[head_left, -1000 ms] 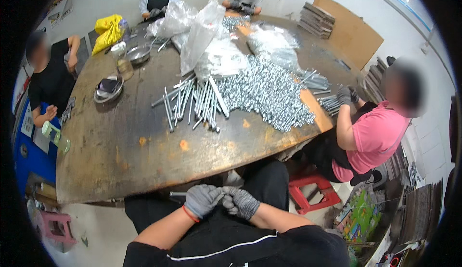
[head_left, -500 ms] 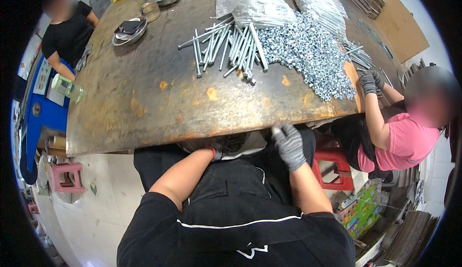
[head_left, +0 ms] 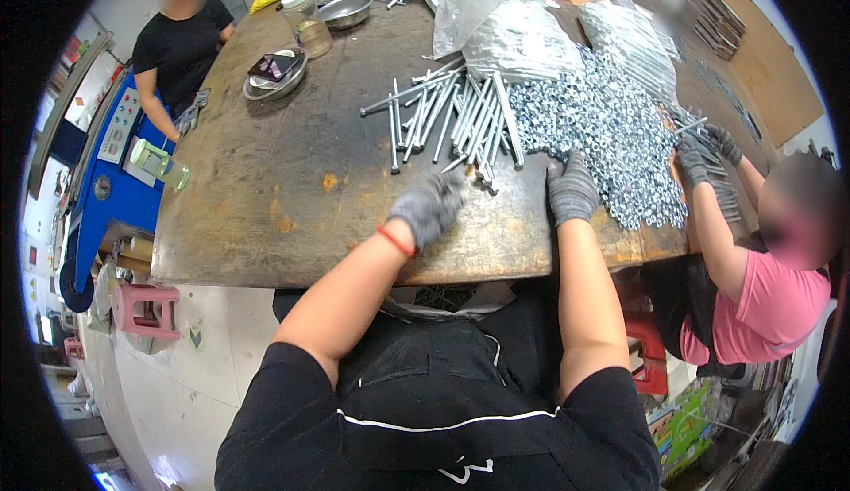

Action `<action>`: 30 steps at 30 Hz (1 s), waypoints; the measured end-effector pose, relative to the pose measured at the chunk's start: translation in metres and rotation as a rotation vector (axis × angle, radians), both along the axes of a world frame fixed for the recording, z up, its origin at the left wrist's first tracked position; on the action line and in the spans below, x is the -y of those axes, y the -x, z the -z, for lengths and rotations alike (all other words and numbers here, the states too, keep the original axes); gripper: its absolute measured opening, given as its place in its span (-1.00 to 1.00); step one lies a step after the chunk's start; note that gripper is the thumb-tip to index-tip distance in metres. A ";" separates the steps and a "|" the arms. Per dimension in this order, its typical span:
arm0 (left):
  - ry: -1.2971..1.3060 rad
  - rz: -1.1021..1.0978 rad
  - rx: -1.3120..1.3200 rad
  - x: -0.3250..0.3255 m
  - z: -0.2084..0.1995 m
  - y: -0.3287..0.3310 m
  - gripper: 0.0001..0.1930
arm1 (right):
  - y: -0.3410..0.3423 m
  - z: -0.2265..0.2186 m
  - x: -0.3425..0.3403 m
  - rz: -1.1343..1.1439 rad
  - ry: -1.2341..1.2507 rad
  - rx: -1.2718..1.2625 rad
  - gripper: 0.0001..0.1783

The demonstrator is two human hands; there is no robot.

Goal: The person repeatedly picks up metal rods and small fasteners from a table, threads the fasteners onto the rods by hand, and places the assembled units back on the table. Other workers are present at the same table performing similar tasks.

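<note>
Both of my hands wear grey knit gloves and reach over the worn metal tabletop (head_left: 221, 199). My left hand (head_left: 429, 208), a red band at its wrist, is just short of the near ends of the long silver bolts (head_left: 478, 119); its fingers look loosely apart, slightly blurred, and I see nothing in them. My right hand (head_left: 574, 192) is at the near left edge of the heap of small silver nuts (head_left: 602, 128). Its thumb stands apart from its fingers, whose tips meet the heap. Below the table edge, dark pieces (head_left: 443, 297) show in an open container at my lap.
Clear plastic bags of bolts (head_left: 518, 44) lie behind the heap. A metal bowl (head_left: 276, 84) with a dark flat object and jars (head_left: 312, 35) stand at the far left. A co-worker in pink (head_left: 753, 296) handles bolts at the right; another person (head_left: 181, 48) stands at the left.
Both hands have come up from my lap onto the table: the left toward the bolts, the right to the nuts. The view has shifted, and the table things appear lower and further right.
</note>
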State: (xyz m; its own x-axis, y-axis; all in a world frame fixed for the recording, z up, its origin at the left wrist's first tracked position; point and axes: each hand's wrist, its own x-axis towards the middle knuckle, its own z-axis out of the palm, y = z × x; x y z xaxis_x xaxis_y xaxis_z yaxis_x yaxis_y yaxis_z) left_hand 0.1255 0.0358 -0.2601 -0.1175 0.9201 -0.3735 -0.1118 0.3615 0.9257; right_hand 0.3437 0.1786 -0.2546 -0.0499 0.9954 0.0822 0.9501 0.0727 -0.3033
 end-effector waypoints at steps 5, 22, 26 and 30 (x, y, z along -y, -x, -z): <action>0.052 -0.031 -0.893 -0.073 -0.017 0.021 -0.49 | -0.001 -0.005 0.003 0.025 0.001 -0.013 -0.51; -0.346 -0.511 -0.681 0.050 -0.042 0.066 -0.70 | -0.012 0.019 -0.003 -0.016 -0.115 -0.197 -0.70; -0.430 -0.709 -0.773 0.110 -0.055 0.077 -0.75 | -0.020 0.030 -0.006 -0.089 -0.203 -0.316 -0.75; -0.631 -0.837 -1.290 0.161 -0.054 0.090 -0.87 | -0.018 0.031 0.003 -0.151 -0.241 -0.468 -0.79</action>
